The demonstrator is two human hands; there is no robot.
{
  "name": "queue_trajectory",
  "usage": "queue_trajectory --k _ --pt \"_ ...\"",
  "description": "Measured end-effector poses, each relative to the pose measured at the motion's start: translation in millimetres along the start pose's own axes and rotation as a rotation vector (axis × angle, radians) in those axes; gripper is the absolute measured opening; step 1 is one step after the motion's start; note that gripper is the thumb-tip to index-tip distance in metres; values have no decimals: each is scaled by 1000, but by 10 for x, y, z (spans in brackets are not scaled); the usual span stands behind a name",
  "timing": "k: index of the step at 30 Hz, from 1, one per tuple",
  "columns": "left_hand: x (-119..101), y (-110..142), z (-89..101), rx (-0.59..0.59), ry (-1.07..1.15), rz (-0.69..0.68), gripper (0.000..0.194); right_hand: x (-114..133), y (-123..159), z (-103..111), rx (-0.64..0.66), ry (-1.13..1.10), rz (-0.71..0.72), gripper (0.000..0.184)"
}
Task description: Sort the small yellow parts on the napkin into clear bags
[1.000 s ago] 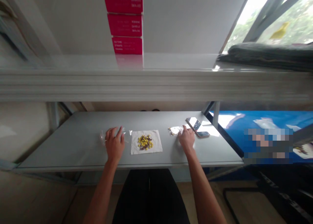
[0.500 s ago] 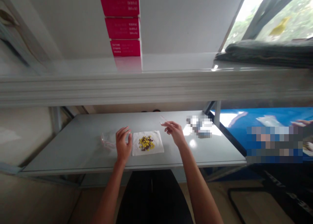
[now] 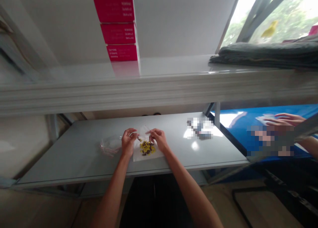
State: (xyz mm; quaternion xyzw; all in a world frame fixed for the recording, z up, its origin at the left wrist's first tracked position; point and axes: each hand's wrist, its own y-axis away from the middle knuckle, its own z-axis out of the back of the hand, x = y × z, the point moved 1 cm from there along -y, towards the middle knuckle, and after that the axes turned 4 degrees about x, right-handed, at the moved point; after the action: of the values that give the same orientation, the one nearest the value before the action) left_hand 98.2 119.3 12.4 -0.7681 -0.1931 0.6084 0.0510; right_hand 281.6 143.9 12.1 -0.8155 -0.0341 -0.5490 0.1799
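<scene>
A pile of small yellow and dark brown pieces [image 3: 148, 148] lies on a white sheet [image 3: 138, 156] on the grey table. Over the far edge of the pile, my right hand [image 3: 159, 138] pinches a small clear plastic bag [image 3: 144, 130], whose film stretches toward the left. My left hand [image 3: 128, 141] is at the sheet's left edge, thumb and fingers closed together. Small dark and yellow bits show at its fingertips, but whether it grips one is too small to tell. More clear plastic bags [image 3: 109, 146] with pinkish edges lie left of that hand.
A shelf [image 3: 159, 88] crosses above the table, bearing stacked red boxes [image 3: 121, 34] and folded grey cloth [image 3: 260, 55]. Blurred-out items [image 3: 200, 128] lie at the table's right. Beyond a metal post, another person's hands [image 3: 285, 119] work over a blue table [image 3: 238, 128].
My right hand has moved left with the clear bag, from beside the sheet to over the pile. My left hand has shifted slightly right and closed its fingers. The other person's hands show more.
</scene>
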Motion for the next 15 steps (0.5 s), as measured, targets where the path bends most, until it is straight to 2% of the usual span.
queue_trajectory --k 4,11,15 --pt "17 100 45 2 -304 -124 19 42 40 20 11 102 12 36" --pt "-51 171 14 46 -493 -258 25 91 114 -30 84 250 -56 42" --pt "-46 176 -5 55 -542 -301 28 126 129 -30 102 377 -30 42"
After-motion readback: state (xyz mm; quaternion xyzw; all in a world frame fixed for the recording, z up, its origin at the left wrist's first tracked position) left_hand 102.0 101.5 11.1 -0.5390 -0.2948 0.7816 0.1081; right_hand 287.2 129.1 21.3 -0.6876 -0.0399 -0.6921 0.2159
